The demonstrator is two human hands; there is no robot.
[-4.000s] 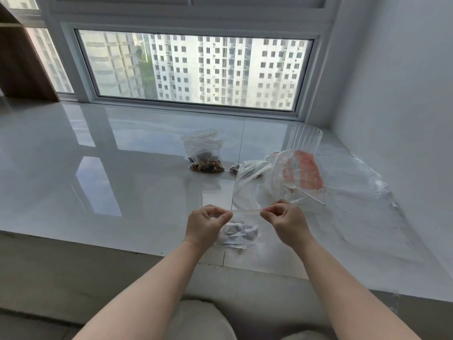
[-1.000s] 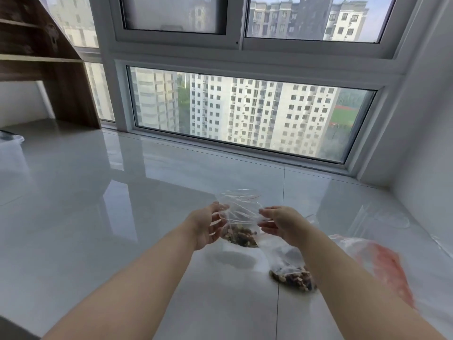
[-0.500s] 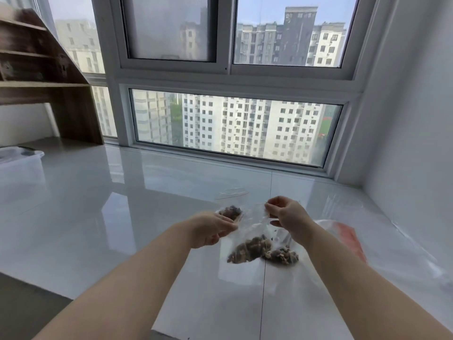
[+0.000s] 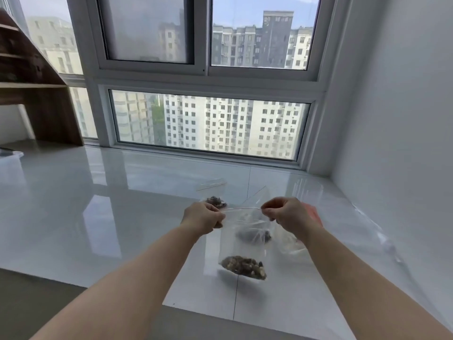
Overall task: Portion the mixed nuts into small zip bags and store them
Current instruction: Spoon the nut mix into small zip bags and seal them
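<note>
Item in hand: one small clear zip bag [image 4: 241, 244], hanging in the air above the white tiled ledge [image 4: 98, 217], a clump of mixed nuts [image 4: 244, 266] settled in its bottom corner. I see my left hand [image 4: 203, 218] pinching the bag's top left corner with curled fingers, and my right hand [image 4: 285, 214] pinching the top right corner likewise, the zip edge stretched taut between them. Behind the held bag, seen partly through its plastic: a second bag of nuts [image 4: 255, 235], blurred, its exact footing unclear. Farther back, just past my left knuckles: a third bag of nuts [image 4: 215, 201] lying on the ledge. To the right, mostly hidden by my right wrist: a large crumpled plastic bag with an orange patch [image 4: 315, 214], and loose clear film [image 4: 372, 231] spreading toward the white wall. Far left edge: a translucent storage bin [image 4: 9, 159] beneath a wooden shelf unit [image 4: 36, 94]. Rear: a window [image 4: 208, 123] facing apartment blocks.
</note>
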